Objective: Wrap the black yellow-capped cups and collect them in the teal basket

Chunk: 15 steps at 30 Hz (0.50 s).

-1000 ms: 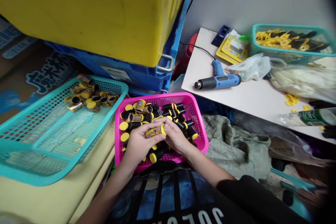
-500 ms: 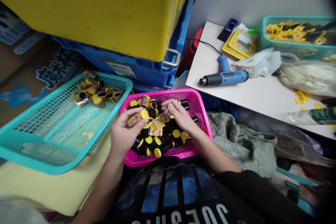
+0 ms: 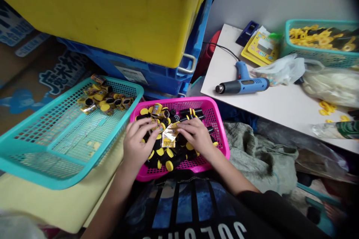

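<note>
A white table [image 3: 224, 71] lies beyond the right hand [image 3: 195, 136], a teal plastic basket [image 3: 120, 86] beyond the left hand [image 3: 137, 143]. Both hands lie open over black-and-yellow tubes [image 3: 174, 162] in a pink plastic basket [image 3: 221, 138], a gold foil packet [image 3: 170, 134] between them, touching the right fingertips.

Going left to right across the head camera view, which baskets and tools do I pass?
Teal mesh basket → pink plastic basket → blue heat gun → teal basket of yellow parts

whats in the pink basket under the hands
The pink plastic basket holds black tubes with yellow caps and a gold foil wrapper; whatever lies directly beneath the left hand and right hand is covered.
</note>
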Each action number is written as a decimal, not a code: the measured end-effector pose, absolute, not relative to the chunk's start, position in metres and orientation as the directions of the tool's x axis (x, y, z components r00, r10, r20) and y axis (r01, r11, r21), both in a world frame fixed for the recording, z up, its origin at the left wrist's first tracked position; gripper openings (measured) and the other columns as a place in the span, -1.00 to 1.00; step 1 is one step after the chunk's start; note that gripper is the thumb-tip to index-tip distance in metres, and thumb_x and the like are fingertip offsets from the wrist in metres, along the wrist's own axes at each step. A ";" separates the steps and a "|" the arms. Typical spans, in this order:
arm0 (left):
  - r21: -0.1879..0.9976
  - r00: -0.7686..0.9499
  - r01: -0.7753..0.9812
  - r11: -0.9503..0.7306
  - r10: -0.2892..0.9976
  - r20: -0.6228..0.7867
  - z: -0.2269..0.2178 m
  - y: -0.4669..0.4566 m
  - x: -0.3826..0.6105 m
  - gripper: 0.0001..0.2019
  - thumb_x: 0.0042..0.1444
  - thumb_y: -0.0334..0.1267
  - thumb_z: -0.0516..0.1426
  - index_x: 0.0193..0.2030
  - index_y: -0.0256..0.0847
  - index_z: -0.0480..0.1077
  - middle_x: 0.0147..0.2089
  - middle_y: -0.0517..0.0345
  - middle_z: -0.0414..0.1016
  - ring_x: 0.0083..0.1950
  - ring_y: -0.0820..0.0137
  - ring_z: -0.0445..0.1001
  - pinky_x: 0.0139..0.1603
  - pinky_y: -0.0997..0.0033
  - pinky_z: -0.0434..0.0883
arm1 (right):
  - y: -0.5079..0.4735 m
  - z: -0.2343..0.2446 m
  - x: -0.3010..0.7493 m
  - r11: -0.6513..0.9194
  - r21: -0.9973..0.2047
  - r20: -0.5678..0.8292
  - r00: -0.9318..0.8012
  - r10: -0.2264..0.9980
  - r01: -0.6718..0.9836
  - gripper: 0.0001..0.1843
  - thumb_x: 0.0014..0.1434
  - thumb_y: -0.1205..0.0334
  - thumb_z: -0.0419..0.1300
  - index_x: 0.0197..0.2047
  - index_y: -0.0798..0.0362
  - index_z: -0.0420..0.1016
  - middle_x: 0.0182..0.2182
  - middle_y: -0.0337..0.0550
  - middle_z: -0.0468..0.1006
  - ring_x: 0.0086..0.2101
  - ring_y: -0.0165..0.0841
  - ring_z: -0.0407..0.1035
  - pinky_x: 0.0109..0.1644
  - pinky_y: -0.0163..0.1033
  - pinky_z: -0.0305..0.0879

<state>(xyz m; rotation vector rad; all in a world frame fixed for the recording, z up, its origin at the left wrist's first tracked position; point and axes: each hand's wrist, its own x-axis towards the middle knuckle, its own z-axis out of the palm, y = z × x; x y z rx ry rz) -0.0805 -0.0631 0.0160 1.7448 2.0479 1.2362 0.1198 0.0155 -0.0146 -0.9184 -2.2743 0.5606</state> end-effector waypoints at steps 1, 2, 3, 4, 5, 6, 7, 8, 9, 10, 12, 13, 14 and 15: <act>0.783 -0.349 0.622 -0.010 0.891 0.289 0.020 -0.064 -0.077 -0.84 0.17 -0.17 0.16 -0.24 -0.15 0.55 -0.15 0.04 0.57 -0.09 0.25 0.51 0.04 0.16 0.43 | 0.014 -0.011 0.124 0.759 -0.521 0.528 -0.552 0.645 0.390 -0.79 0.29 0.18 0.12 -0.15 -0.02 0.58 -0.19 -0.23 0.47 -0.18 -0.60 0.27 -0.05 -0.42 0.18; 0.883 -0.383 0.467 0.035 0.909 0.167 0.024 -0.065 -0.073 -0.81 0.20 -0.15 0.13 -0.24 -0.17 0.53 -0.21 0.07 0.57 -0.18 0.30 0.54 -0.07 0.23 0.48 | 0.012 -0.007 0.127 0.826 -0.457 0.637 -0.526 0.563 0.330 -0.81 0.27 0.23 0.13 -0.15 -0.02 0.57 -0.18 -0.23 0.46 -0.15 -0.59 0.26 -0.04 -0.42 0.19; 0.954 -0.372 0.283 0.098 0.928 0.015 0.028 -0.064 -0.068 -0.78 0.21 -0.12 0.11 -0.20 -0.18 0.51 -0.24 0.08 0.57 -0.25 0.34 0.55 -0.19 0.30 0.51 | 0.009 -0.003 0.129 0.869 -0.401 0.709 -0.502 0.495 0.290 -0.83 0.25 0.27 0.15 -0.16 -0.04 0.57 -0.18 -0.23 0.45 -0.12 -0.58 0.25 -0.03 -0.41 0.20; 0.981 -0.315 0.098 0.170 0.940 -0.131 0.030 -0.063 -0.063 -0.75 0.19 -0.09 0.12 -0.15 -0.20 0.49 -0.27 0.09 0.57 -0.31 0.36 0.54 -0.29 0.36 0.51 | 0.006 -0.001 0.131 0.893 -0.360 0.750 -0.485 0.449 0.270 -0.83 0.23 0.31 0.16 -0.17 -0.06 0.57 -0.18 -0.23 0.44 -0.10 -0.57 0.23 -0.02 -0.41 0.21; 0.970 -0.236 -0.057 0.235 0.941 -0.242 0.032 -0.062 -0.058 -0.72 0.14 -0.09 0.16 -0.09 -0.20 0.46 -0.30 0.12 0.56 -0.36 0.39 0.54 -0.36 0.41 0.50 | 0.004 0.001 0.131 0.903 -0.340 0.770 -0.473 0.428 0.263 -0.82 0.20 0.33 0.18 -0.18 -0.09 0.57 -0.18 -0.23 0.43 -0.08 -0.56 0.22 -0.01 -0.42 0.21; 0.946 -0.174 -0.167 0.277 0.936 -0.305 0.032 -0.060 -0.053 -0.68 0.08 -0.10 0.22 -0.06 -0.20 0.43 -0.34 0.16 0.54 -0.40 0.42 0.52 -0.41 0.46 0.49 | 0.001 0.001 0.131 0.906 -0.335 0.775 -0.472 0.421 0.260 -0.81 0.19 0.34 0.19 -0.18 -0.10 0.56 -0.17 -0.23 0.41 -0.06 -0.55 0.20 0.01 -0.41 0.21; 0.928 -0.158 -0.232 0.290 0.931 -0.330 0.032 -0.058 -0.050 -0.64 0.02 -0.14 0.27 -0.05 -0.20 0.42 -0.37 0.21 0.52 -0.41 0.45 0.51 -0.42 0.50 0.48 | -0.001 0.001 0.131 0.900 -0.350 0.768 -0.471 0.435 0.260 -0.81 0.19 0.34 0.18 -0.18 -0.09 0.56 -0.15 -0.23 0.40 -0.05 -0.55 0.20 0.04 -0.40 0.21; 0.924 -0.187 -0.262 0.280 0.924 -0.333 0.032 -0.056 -0.048 -0.62 -0.04 -0.19 0.30 -0.06 -0.19 0.41 -0.40 0.25 0.50 -0.42 0.48 0.49 -0.43 0.53 0.46 | -0.002 0.001 0.131 0.876 -0.398 0.747 -0.459 0.482 0.272 -0.81 0.20 0.33 0.16 -0.17 -0.07 0.55 -0.12 -0.21 0.38 -0.03 -0.54 0.20 0.07 -0.38 0.20; 0.928 -0.236 -0.266 0.261 0.916 -0.325 0.032 -0.054 -0.047 -0.62 -0.07 -0.22 0.32 -0.08 -0.19 0.41 -0.41 0.28 0.48 -0.44 0.50 0.47 -0.44 0.56 0.45 | -0.003 0.001 0.132 0.828 -0.483 0.704 -0.436 0.560 0.283 -0.80 0.22 0.30 0.12 -0.14 -0.04 0.54 -0.09 -0.20 0.37 -0.01 -0.53 0.20 0.11 -0.35 0.19; 0.936 -0.277 -0.254 0.244 0.909 -0.312 0.032 -0.053 -0.047 -0.63 -0.08 -0.23 0.32 -0.10 -0.19 0.40 -0.42 0.30 0.47 -0.44 0.52 0.46 -0.45 0.57 0.44 | -0.002 0.001 0.132 0.748 -0.599 0.633 -0.404 0.661 0.285 -0.77 0.26 0.26 0.07 -0.10 0.00 0.52 -0.07 -0.17 0.35 -0.01 -0.53 0.21 0.14 -0.33 0.18; 0.946 -0.279 -0.209 0.249 0.912 -0.302 0.033 -0.051 -0.049 -0.62 -0.07 -0.25 0.31 -0.08 -0.19 0.38 -0.45 0.32 0.47 -0.47 0.54 0.44 -0.44 0.58 0.43 | 0.002 0.003 0.132 0.504 -0.833 0.399 -0.382 0.834 0.229 -0.61 0.37 0.12 -0.11 -0.03 0.09 0.48 -0.05 -0.11 0.34 -0.02 -0.54 0.24 0.13 -0.33 0.20; 0.945 -0.243 -0.187 0.269 0.919 -0.310 0.035 -0.051 -0.050 -0.59 -0.08 -0.26 0.31 -0.05 -0.20 0.37 -0.47 0.33 0.47 -0.49 0.54 0.43 -0.44 0.57 0.42 | 0.005 0.004 0.132 0.368 -0.912 0.262 -0.429 0.864 0.183 -0.51 0.39 0.03 -0.17 -0.03 0.13 0.48 -0.06 -0.08 0.35 -0.03 -0.54 0.26 0.10 -0.35 0.23; 0.942 -0.200 -0.168 0.292 0.925 -0.322 0.036 -0.050 -0.052 -0.55 -0.08 -0.27 0.31 -0.02 -0.20 0.35 -0.49 0.34 0.47 -0.50 0.55 0.42 -0.43 0.57 0.42 | 0.009 0.006 0.131 0.252 -0.957 0.145 -0.509 0.848 0.147 -0.45 0.38 -0.06 -0.17 -0.05 0.16 0.48 -0.08 -0.07 0.36 -0.06 -0.55 0.28 0.05 -0.38 0.25; 0.937 -0.160 -0.156 0.313 0.928 -0.337 0.037 -0.050 -0.053 -0.51 -0.09 -0.28 0.31 0.01 -0.20 0.34 -0.50 0.34 0.47 -0.51 0.54 0.42 -0.43 0.55 0.43 | 0.012 0.008 0.129 0.162 -0.978 0.052 -0.590 0.805 0.135 -0.42 0.35 -0.14 -0.11 -0.11 0.19 0.50 -0.12 -0.07 0.39 -0.11 -0.56 0.30 0.00 -0.42 0.26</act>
